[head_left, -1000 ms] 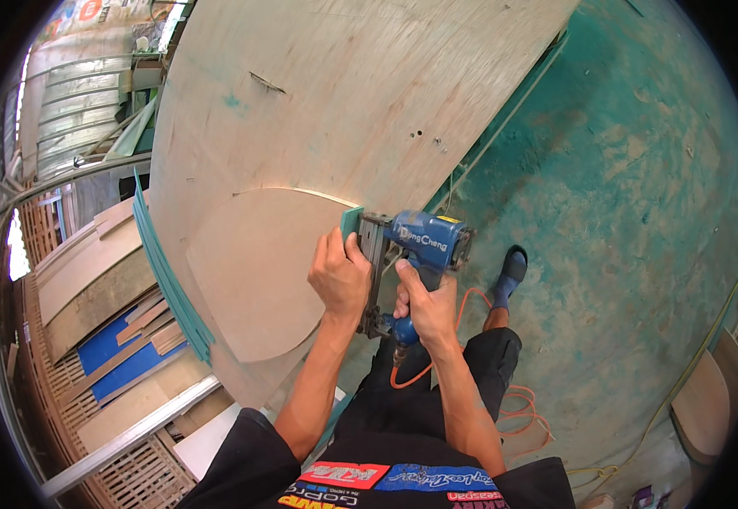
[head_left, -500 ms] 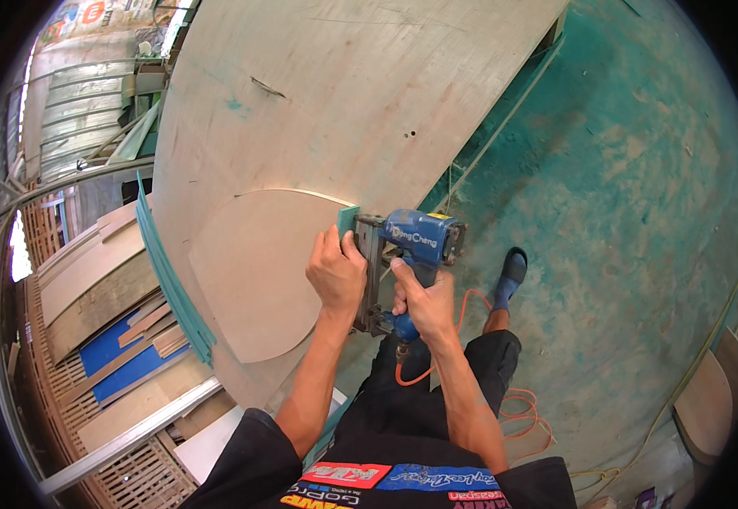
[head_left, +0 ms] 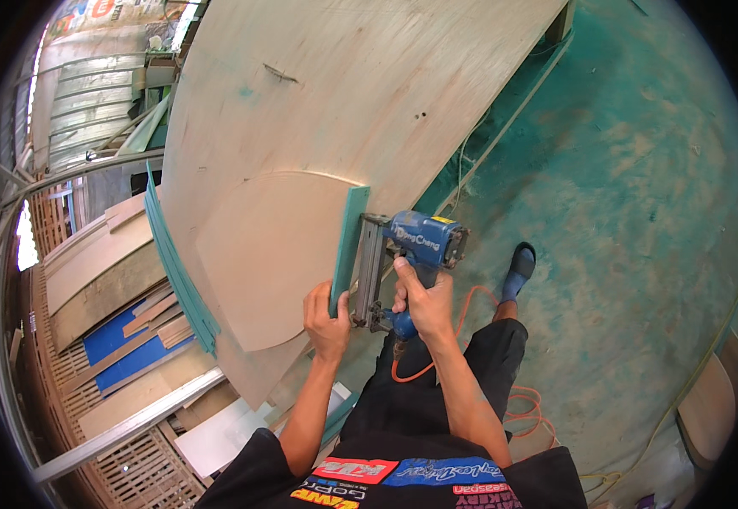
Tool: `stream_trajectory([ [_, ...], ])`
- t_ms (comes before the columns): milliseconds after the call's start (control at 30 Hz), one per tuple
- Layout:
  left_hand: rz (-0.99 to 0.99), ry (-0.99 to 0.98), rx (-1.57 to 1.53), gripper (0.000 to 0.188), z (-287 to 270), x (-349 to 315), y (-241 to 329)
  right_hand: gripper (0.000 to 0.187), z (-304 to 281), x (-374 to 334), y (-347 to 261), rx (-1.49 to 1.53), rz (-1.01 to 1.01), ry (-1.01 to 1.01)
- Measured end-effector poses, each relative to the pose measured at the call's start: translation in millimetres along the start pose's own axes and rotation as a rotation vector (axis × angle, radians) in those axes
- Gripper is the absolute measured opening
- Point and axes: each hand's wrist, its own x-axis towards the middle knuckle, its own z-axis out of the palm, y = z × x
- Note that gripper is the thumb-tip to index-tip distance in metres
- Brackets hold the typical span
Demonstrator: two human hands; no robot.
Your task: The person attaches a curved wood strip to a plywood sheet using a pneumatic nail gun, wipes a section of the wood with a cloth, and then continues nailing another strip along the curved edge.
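A blue air nail gun is gripped by its handle in my right hand. Its long dark magazine stands beside a teal wood strip. The strip lies along the straight right edge of a thin plywood panel with a curved outline. At the strip's near end, my left hand pinches it between thumb and fingers. The gun's nose sits close to the strip's far part; I cannot tell whether they touch. An orange air hose runs from the bottom of the handle.
Beneath the panel is a large plywood tabletop. Several long teal strips lean at its left edge. Wood offcuts lie on a slatted rack at left. The orange hose coils on the teal-stained floor. Curved boards stand far right.
My left hand has slid from the strip's far end to its near end, uncovering the strip. The nail gun has barely moved, and the view has shifted slightly.
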Motion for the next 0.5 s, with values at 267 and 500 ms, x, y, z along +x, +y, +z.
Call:
stream_trajectory([
  [267,0.201,-0.093,-0.052,0.048,-13,4,-18,0.026,7,-7,-1,0.015,-0.042,0.027],
  [500,0.307,-0.040,-0.061,0.066,-15,15,-20,0.027,25,-19,-10,0.008,-0.070,0.112],
])
